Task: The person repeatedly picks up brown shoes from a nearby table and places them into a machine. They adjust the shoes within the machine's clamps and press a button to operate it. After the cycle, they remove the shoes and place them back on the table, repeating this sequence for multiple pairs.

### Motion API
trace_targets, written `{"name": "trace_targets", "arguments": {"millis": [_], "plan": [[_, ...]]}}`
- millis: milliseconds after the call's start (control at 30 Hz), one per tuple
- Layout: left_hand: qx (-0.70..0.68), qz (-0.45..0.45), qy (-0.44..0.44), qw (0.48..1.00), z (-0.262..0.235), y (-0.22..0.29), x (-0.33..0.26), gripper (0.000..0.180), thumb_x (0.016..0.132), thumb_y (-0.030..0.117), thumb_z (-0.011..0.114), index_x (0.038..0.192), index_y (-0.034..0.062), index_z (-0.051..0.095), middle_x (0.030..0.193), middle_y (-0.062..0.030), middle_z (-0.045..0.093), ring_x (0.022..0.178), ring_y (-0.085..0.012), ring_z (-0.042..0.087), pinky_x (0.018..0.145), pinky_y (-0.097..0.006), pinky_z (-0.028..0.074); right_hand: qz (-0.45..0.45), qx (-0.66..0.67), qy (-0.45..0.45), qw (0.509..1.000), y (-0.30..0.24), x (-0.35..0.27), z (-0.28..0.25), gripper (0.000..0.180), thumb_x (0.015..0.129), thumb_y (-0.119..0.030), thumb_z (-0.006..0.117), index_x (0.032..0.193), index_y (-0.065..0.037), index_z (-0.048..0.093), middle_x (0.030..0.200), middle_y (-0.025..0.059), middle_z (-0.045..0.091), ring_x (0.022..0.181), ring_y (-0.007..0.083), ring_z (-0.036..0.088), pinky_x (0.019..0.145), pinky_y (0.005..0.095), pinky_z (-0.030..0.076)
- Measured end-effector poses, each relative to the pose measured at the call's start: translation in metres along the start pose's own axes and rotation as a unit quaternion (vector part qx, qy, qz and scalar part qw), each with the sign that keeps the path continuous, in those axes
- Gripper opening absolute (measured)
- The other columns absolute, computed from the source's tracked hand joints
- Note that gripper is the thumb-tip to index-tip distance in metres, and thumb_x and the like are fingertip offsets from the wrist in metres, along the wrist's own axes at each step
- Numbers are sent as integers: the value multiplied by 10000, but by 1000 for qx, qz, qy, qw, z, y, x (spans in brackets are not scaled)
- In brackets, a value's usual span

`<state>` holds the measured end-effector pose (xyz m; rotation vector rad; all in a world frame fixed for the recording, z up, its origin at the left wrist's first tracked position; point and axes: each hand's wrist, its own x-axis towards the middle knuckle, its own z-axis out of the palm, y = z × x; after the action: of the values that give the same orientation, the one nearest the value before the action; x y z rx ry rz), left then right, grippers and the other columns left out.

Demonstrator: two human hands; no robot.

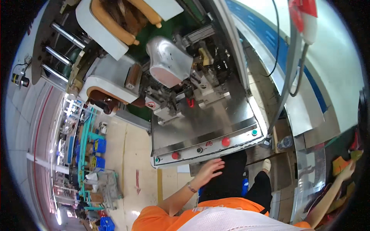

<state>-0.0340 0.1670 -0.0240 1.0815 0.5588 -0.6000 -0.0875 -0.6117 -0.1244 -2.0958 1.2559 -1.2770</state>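
My left hand (209,172) is in front of a machine's control panel (207,150), fingers apart and nothing in them. At the far right, my right arm stretches out to a pile of coloured pieces. My right hand (348,171) is beside an orange piece (339,165) and an olive piece (357,155); its fingers are too small and blurred to read. Above the panel stands a rounded metal form (169,61) with a pinkish end face. Tan U-shaped pads in white holders (104,46) flank it on the left, and something dark brown (104,101) sits inside the lower pad.
Red buttons (226,142) and green buttons (254,132) line the panel. A metal bench edge (308,169) runs between the machine and the pile. A red-and-white device (304,19) hangs at upper right. Blue bins (99,145) and a cart (106,188) stand across the floor to the left.
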Motion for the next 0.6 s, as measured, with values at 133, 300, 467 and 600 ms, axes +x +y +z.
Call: {"name": "trace_targets", "arguments": {"millis": [133, 300, 467, 600], "plan": [[-112, 14, 173, 978, -79, -29, -16, 251, 845, 190, 544, 1074, 96, 505, 1056, -59, 558, 1019, -181, 519, 834, -368, 430, 37, 54, -116, 991, -99, -215, -24, 373, 887, -228, 484, 1153, 33, 497, 1167, 177, 522, 1054, 270, 516, 924, 332, 388], [-231, 29, 264, 936, -117, -40, -18, 158, 838, 202, 542, 960, 104, 524, 947, -56, 572, 928, -180, 549, 773, -367, 444, 144, 248, -301, 910, -222, -358, -28, 214, 886, -56, 464, 1077, 27, 514, 1051, 112, 539, 949, 183, 523, 833, 277, 416], [-251, 146, 232, 928, -150, -36, -3, 137, 852, 167, 505, 964, 88, 511, 901, -74, 571, 826, -195, 578, 685, -317, 468, 68, 333, -409, 847, -300, -362, -20, 156, 881, -40, 449, 1002, 17, 528, 904, 40, 513, 767, 99, 478, 666, 221, 397], [-95, 365, 409, 831, -151, 4, -6, 217, 891, 256, 466, 984, 62, 493, 872, -45, 562, 736, -139, 561, 606, -263, 452, 58, 365, -390, 843, -331, -350, -18, 150, 885, -51, 445, 976, 12, 546, 837, 26, 543, 685, 85, 459, 618, 213, 384]]}}
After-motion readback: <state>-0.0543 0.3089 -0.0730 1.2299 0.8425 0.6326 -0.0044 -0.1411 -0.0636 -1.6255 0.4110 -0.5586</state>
